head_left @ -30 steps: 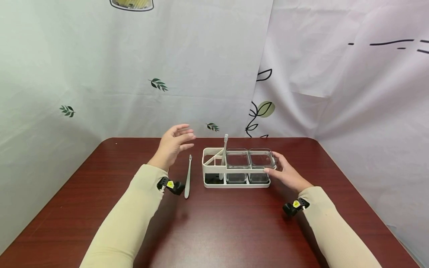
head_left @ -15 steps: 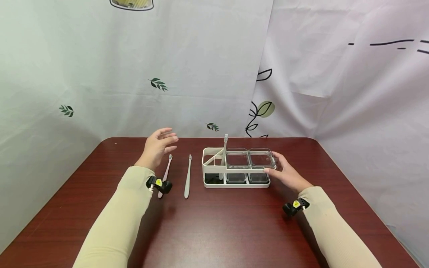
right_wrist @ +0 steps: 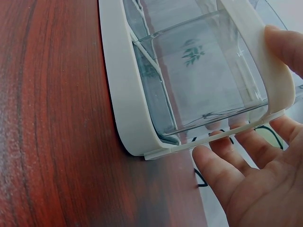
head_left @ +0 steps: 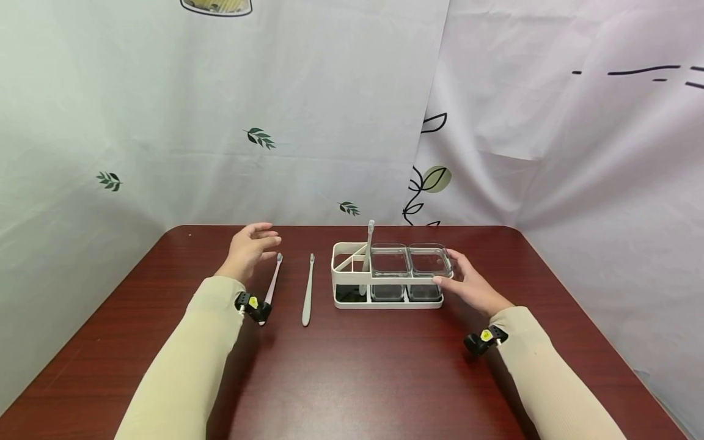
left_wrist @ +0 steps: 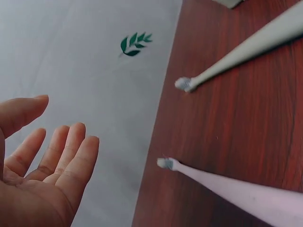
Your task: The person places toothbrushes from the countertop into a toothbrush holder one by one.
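My left hand (head_left: 245, 252) hovers with loosely bent fingers beside the head of a pink toothbrush (head_left: 272, 283) lying on the table. In the left wrist view nothing is between its fingers, and the pink toothbrush (left_wrist: 227, 186) lies apart from them. A pale grey-green toothbrush (head_left: 308, 296) lies to the right of the pink one. My right hand (head_left: 469, 285) holds the right end of a white toothbrush holder (head_left: 396, 280), thumb on its front rim and fingers at its end. Another toothbrush (head_left: 370, 238) stands upright in the holder's left part.
Two clear cups sit in the holder, a left cup (head_left: 390, 263) and a right cup (head_left: 429, 261). The dark red table (head_left: 357, 373) reaches back to a white cloth backdrop (head_left: 330, 110) printed with leaves.
My left hand has moved left and lower, away from the holder and over towards the pink toothbrush, which it had been hiding. The right hand and the holder have stayed put.
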Available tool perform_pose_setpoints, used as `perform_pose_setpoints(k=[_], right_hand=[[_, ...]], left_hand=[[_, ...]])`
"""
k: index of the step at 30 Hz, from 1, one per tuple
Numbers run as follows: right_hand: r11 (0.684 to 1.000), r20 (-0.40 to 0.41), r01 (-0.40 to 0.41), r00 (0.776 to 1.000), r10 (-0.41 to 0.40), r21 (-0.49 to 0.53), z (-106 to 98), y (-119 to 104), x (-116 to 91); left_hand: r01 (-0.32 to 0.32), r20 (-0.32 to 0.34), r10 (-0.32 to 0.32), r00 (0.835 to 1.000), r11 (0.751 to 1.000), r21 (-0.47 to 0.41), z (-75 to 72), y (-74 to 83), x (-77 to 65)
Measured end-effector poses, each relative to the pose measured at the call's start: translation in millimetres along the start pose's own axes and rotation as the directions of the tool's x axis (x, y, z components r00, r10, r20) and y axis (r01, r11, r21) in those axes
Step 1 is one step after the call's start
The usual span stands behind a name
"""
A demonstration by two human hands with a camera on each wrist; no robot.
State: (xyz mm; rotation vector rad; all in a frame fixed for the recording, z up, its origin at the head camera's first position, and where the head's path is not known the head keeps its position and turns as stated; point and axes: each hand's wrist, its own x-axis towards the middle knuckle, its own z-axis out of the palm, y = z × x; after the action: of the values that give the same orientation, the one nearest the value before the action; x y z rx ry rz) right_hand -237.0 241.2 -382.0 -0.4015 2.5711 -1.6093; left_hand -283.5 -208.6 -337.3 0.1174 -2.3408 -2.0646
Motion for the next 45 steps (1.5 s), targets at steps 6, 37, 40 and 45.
perform_pose_setpoints(k=[6,37,40,45], right_hand=[[1.000,0.003,-0.005,1.000,0.005,0.002,0,0,0],[0.999,0.000,0.022,1.000,-0.022,-0.028,-2,2,2],[0.999,-0.001,0.019,1.000,-0.019,-0.026,-1,3,2],[0.999,-0.010,0.011,1.000,-0.012,-0.038,0,2,2]], left_hand=[[0.025,0.002,-0.025,1.000,0.999,0.032,-7.5,-11.5,4.0],[0.164,0.038,-0.177,0.983,0.961,0.223,-15.2,-44.2,11.3],[0.151,0.064,-0.170,0.983,0.961,0.232,-16.7,-43.4,8.7],[0.137,0.077,-0.162,0.984,0.954,0.266,-15.6,-45.5,8.5]])
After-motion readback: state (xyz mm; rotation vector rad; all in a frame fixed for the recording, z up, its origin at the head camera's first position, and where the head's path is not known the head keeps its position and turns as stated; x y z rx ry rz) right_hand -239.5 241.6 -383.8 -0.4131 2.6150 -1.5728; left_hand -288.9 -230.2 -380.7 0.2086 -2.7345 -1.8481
